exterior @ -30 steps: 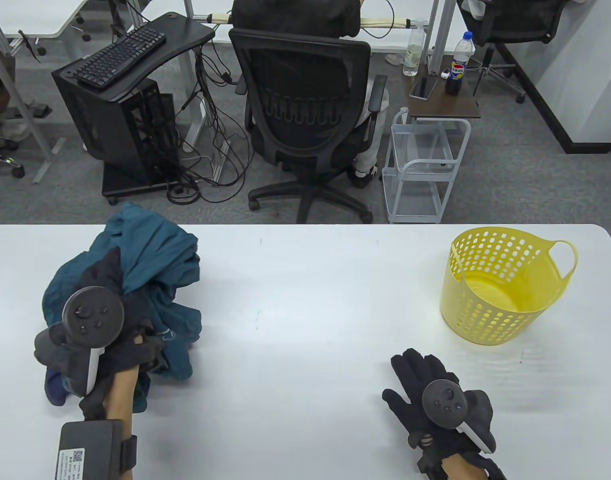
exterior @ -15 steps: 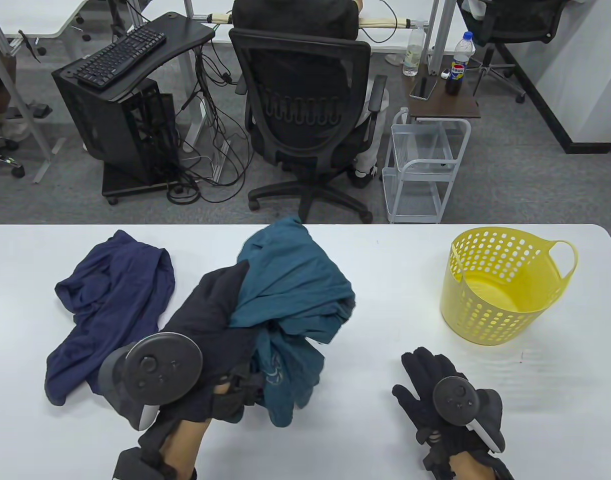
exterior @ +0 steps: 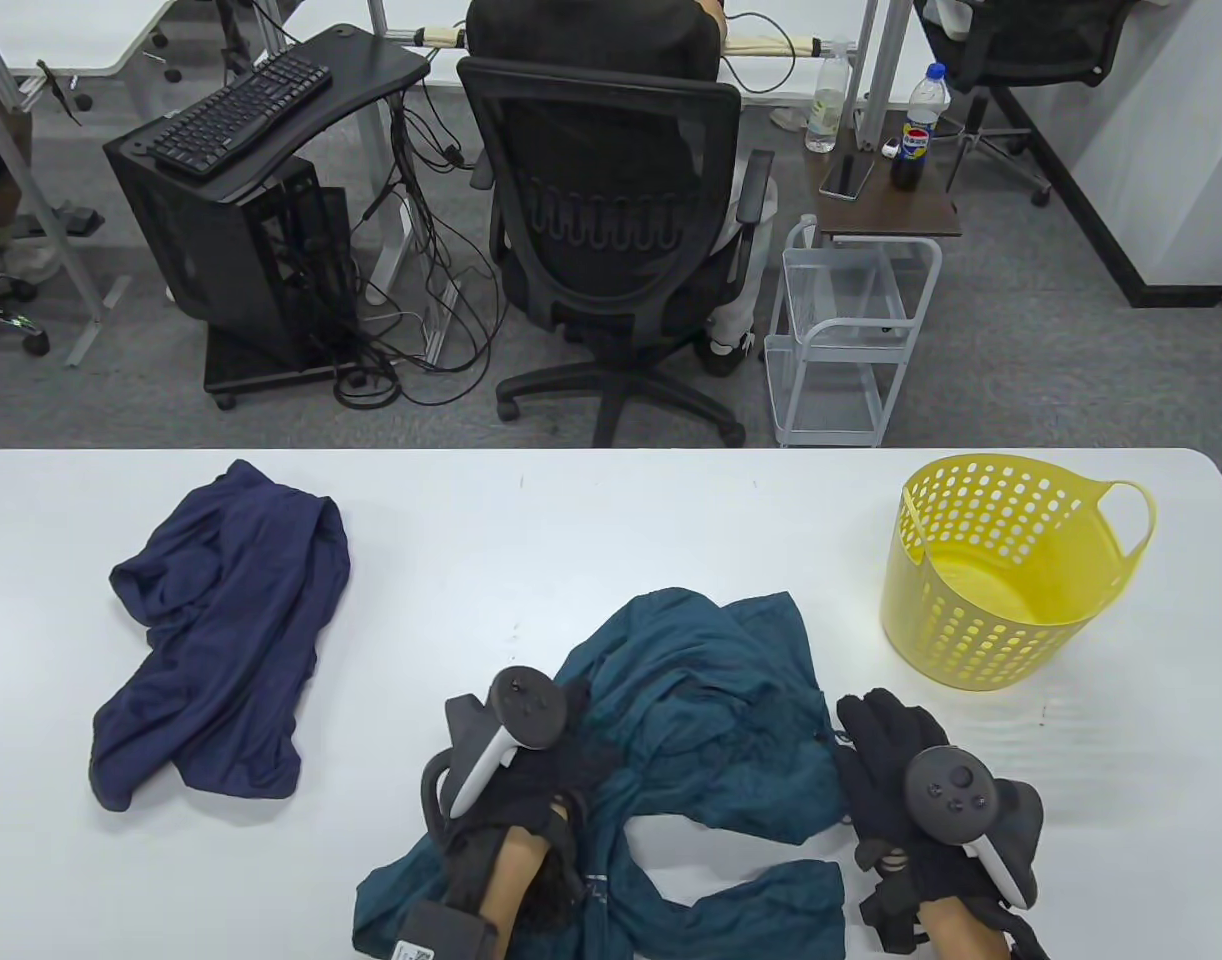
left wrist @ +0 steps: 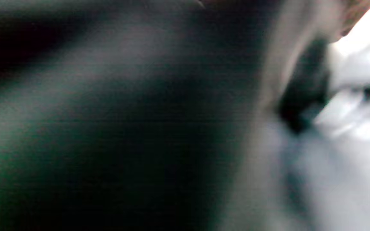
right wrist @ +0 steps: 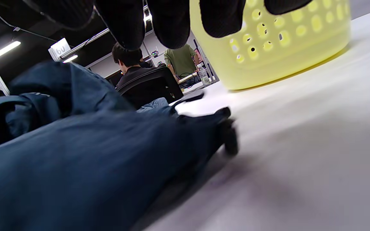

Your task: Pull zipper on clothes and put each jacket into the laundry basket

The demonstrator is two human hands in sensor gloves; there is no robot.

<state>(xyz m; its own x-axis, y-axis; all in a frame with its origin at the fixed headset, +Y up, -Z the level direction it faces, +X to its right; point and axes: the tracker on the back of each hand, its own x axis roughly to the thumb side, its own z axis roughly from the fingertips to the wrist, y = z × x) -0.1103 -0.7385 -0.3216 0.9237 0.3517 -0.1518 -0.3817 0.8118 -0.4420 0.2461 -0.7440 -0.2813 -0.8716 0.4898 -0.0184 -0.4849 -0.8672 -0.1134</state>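
- Work surface: a white table (exterior: 591, 540) with rounded far corners; matte and pale, with a few faint small marks.
- Teal jacket (exterior: 711, 700) lies crumpled at the near middle of the table, spreading to the near edge.
- Left hand (exterior: 531, 790) rests on the teal jacket's left part. Its fingers are hidden among the folds, so I cannot tell whether it grips the cloth. The left wrist view is blurred and dark and settles nothing.
- Right hand (exterior: 891, 770) sits at the jacket's right edge, fingers extended and loosely spread, holding nothing. The right wrist view shows the fingertips (right wrist: 169, 25) hanging above the table beside the fabric.
- Navy jacket (exterior: 221, 630) lies bunched on the table's left side, well apart from both hands.
- Yellow laundry basket (exterior: 1001, 640) stands upright at the far right of the table; perforated wall, one loop handle showing, nothing visible inside.
- Room beyond the table: grey carpet; a person seated in a black mesh office chair (exterior: 611, 230); a black keyboard (exterior: 241, 110) on a black stand; a white wire trolley (exterior: 841, 340); a small brown side table (exterior: 901, 215) carrying bottles.
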